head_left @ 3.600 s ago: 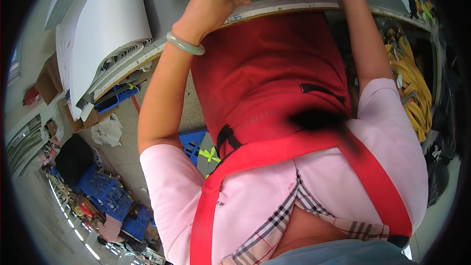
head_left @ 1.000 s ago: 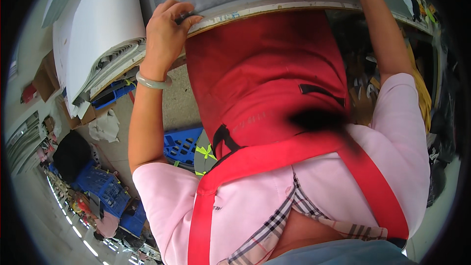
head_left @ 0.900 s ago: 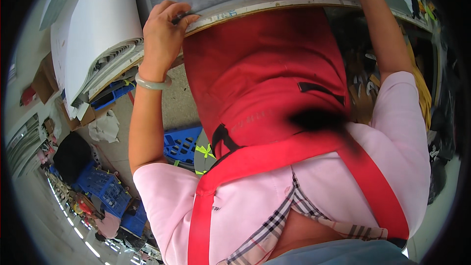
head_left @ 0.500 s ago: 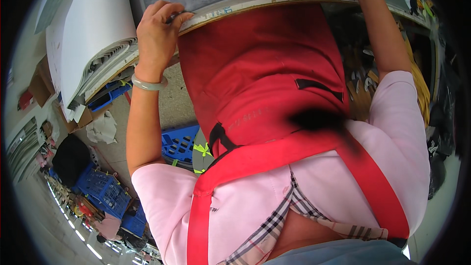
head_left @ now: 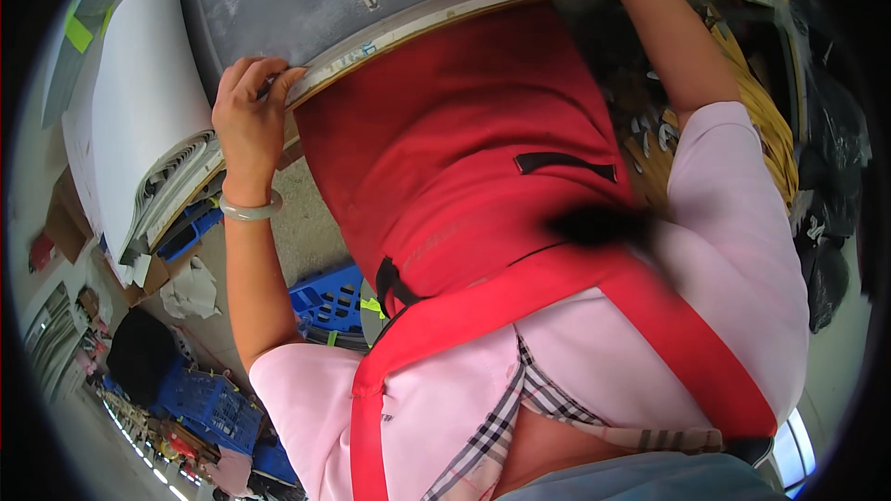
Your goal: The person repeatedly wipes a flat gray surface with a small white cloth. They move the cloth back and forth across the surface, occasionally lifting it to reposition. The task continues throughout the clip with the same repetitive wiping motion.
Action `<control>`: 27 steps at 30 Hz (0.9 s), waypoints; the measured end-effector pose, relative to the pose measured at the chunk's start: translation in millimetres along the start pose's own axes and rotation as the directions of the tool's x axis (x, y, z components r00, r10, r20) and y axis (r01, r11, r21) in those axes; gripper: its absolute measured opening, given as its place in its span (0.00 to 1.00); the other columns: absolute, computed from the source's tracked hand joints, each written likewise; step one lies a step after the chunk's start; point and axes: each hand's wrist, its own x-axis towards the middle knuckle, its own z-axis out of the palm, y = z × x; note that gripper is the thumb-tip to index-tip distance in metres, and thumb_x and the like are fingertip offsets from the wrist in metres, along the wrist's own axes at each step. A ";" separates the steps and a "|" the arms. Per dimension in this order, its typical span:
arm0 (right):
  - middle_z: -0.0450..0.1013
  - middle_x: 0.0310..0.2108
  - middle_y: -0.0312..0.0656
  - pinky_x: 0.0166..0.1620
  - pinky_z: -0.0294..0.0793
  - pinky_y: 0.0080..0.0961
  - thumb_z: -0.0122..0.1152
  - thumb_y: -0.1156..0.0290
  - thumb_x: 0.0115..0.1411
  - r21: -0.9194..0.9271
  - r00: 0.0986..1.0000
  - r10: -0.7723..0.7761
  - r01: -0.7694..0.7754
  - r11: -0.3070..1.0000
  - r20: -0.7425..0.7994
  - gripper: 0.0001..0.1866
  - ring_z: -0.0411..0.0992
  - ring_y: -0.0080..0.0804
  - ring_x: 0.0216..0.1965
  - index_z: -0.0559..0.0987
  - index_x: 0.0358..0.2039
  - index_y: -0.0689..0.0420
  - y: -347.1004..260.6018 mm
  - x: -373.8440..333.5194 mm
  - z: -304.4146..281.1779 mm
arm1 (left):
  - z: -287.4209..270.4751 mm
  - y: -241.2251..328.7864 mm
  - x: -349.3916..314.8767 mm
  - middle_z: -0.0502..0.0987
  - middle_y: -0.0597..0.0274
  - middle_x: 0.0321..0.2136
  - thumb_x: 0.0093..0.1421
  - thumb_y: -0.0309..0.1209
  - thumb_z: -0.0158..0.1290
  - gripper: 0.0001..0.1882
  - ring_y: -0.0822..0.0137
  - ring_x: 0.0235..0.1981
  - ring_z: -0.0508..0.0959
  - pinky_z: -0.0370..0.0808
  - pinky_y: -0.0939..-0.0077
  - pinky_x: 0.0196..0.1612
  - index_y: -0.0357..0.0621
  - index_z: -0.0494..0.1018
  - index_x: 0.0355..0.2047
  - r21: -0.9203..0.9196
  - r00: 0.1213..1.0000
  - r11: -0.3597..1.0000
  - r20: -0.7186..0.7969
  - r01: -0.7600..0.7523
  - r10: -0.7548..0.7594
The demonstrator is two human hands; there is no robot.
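Okay, head view: grey panel (head_left: 288, 9) lies flat on the table (head_left: 455, 15), close to its front edge, dark L-shaped marks by its corners, two tan strips on it. Left hand (head_left: 249, 121) is at the table's front edge, just beside the panel's near left corner; fingers curled, thumb tip close to them, can't tell if they pinch anything. Pale bracelet (head_left: 251, 211) on that wrist. Right forearm (head_left: 673, 37) reaches over the table's right part; right hand runs out past the top border, so I can't tell its fingers. White roll (head_left: 148, 83) sits at the table's left end. Red apron (head_left: 455, 121) hangs at the table's front. Blue crate (head_left: 329, 297) is on the floor, below table level.
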 end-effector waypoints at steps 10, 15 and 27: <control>0.79 0.28 0.42 0.39 0.73 0.31 0.68 0.58 0.60 -0.134 0.997 -0.055 0.048 0.990 -0.047 0.17 0.74 0.28 0.32 0.83 0.34 0.63 9.4 1.6 1.5 | -9.6 13.9 14.3 0.81 0.57 0.36 0.59 0.36 0.65 0.12 0.53 0.38 0.81 0.77 0.62 0.42 0.41 0.82 0.37 0.070 0.992 0.998 0.129 0.002 -0.011; 0.80 0.32 0.41 0.41 0.74 0.29 0.67 0.61 0.62 -0.154 0.997 0.048 -0.057 0.986 -0.064 0.16 0.75 0.28 0.35 0.84 0.39 0.63 -18.3 -12.8 -0.4 | 29.6 41.2 60.6 0.81 0.55 0.43 0.66 0.42 0.57 0.15 0.50 0.47 0.80 0.75 0.54 0.53 0.47 0.82 0.45 0.013 0.982 0.994 0.158 -0.109 0.105; 0.76 0.25 0.35 0.34 0.72 0.22 0.61 0.69 0.68 0.100 0.987 0.092 -0.105 0.989 0.131 0.09 0.73 0.20 0.29 0.80 0.34 0.61 -43.2 -68.2 -0.1 | 93.6 55.6 90.2 0.75 0.53 0.39 0.66 0.34 0.53 0.07 0.51 0.46 0.74 0.69 0.49 0.51 0.46 0.76 0.40 0.175 0.965 0.972 -0.181 -0.158 0.189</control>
